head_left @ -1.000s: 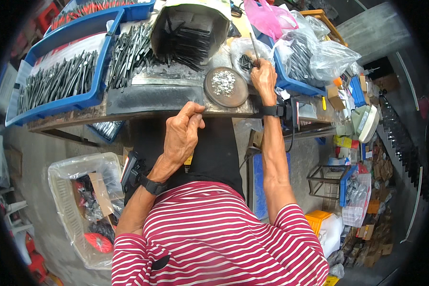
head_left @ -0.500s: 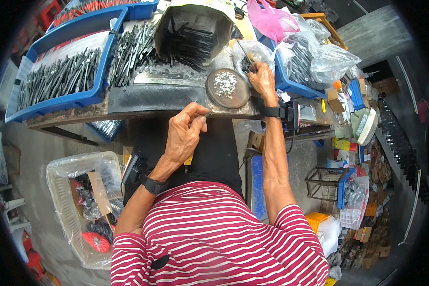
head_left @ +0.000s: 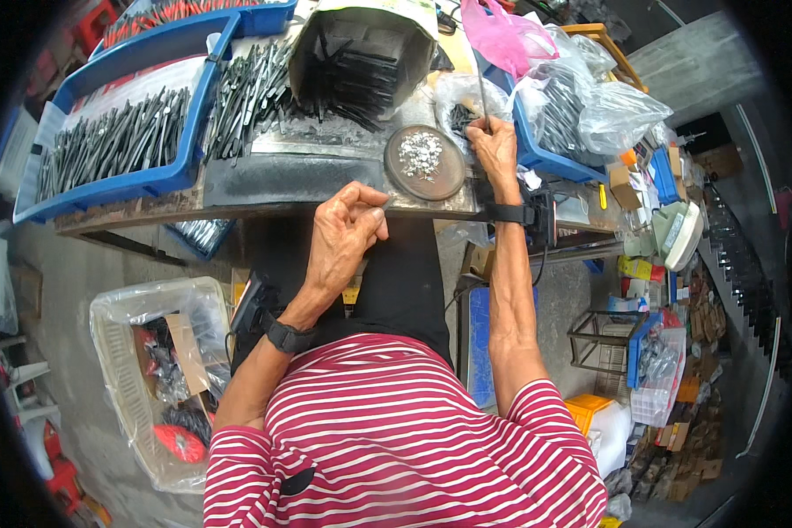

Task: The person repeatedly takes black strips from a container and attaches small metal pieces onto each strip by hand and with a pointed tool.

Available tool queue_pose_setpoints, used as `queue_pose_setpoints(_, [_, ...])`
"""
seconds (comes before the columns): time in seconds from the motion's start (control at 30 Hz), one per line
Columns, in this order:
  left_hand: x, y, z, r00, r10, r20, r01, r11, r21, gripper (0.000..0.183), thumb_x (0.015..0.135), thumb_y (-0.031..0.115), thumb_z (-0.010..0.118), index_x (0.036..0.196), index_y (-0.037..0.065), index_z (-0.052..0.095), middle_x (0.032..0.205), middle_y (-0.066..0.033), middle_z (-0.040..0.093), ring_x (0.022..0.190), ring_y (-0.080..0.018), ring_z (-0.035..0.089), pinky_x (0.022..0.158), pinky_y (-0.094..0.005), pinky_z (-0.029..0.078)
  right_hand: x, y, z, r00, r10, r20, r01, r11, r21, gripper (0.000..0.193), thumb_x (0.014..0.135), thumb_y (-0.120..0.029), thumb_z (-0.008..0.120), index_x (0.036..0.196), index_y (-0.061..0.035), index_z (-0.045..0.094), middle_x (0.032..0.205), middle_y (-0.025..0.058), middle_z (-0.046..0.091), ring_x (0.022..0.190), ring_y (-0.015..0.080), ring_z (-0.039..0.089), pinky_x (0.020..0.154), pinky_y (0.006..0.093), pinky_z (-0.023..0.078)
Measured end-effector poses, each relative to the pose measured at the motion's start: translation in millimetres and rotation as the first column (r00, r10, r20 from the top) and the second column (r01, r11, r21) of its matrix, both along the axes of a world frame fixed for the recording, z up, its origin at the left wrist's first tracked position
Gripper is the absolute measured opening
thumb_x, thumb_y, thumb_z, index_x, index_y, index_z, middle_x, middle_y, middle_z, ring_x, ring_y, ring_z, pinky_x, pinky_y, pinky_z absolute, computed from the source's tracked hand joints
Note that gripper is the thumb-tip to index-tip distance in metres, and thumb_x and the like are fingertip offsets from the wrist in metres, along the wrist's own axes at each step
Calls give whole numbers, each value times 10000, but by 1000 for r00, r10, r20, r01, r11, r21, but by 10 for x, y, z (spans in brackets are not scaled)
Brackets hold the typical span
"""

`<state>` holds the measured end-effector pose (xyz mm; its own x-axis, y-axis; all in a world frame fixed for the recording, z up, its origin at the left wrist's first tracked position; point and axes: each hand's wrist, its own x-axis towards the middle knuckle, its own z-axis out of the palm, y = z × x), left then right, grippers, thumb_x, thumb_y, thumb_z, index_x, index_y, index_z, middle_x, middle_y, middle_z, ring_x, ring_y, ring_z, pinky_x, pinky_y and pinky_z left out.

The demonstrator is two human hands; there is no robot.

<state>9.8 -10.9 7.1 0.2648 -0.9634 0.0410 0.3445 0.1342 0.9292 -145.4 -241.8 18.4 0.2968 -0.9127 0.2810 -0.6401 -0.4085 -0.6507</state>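
Observation:
My left hand (head_left: pixel 347 227) hovers at the near table edge, thumb and fingers pinched together. A tiny dark tip shows at the fingertips, too small to name. Farther right, my right hand (head_left: pixel 496 154) is closed round a thin dark rod (head_left: pixel 481 88) that points away from me, nearly straight. Between the hands, a round brown dish (head_left: pixel 451 180) rests on the table with a pile of small silvery-white pieces (head_left: pixel 421 154) in it. A clear plastic bag (head_left: pixel 460 91) with dark pieces inside lies beside my right hand.
A blue tray (head_left: pixel 163 182) of slender black pieces stands at the left, near a loose heap (head_left: pixel 248 92) of similar ones. An open carton (head_left: pixel 407 26) holds more at the back. Another blue bin (head_left: pixel 530 145) with plastic bags stands at the right. A lined basket (head_left: pixel 114 352) sits below left.
The rod in my right hand has swung from leaning left to nearly straight ahead, and that hand has shifted slightly right. My left hand keeps its pinch almost in place.

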Motion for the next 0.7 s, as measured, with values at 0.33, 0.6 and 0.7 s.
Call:
queue_pose_setpoints(0.33, [19,0,9,998,38,-49,-39,999,-15,127,829,49,490,947,10,513,644,-35,540,462,-17,367,401,-153,280,0,26,-6,938,24,347,-10,999,-43,171,739,-136,565,723,34,571,581,32,503,523,84,426,477,244,348])
queue_pose_setpoints(0.6, [41,43,48,992,42,-117,-47,998,-43,138,834,69,495,959,14,514,664,-38,541,472,-13,366,396,-147,278,72,412,255,879,49,474,-51,999,-8,110,816,-112,535,829,-4,524,640,53,576,465,53,445,419,186,355])
queue_pose_setpoints(0.7, [65,59,58,983,30,-179,-43,997,-66,138,846,66,497,970,7,502,672,-50,547,475,-13,368,394,-142,283,113,721,371,823,106,558,-185,979,87,128,789,-77,548,880,10,569,658,44,571,502,64,463,441,192,363])
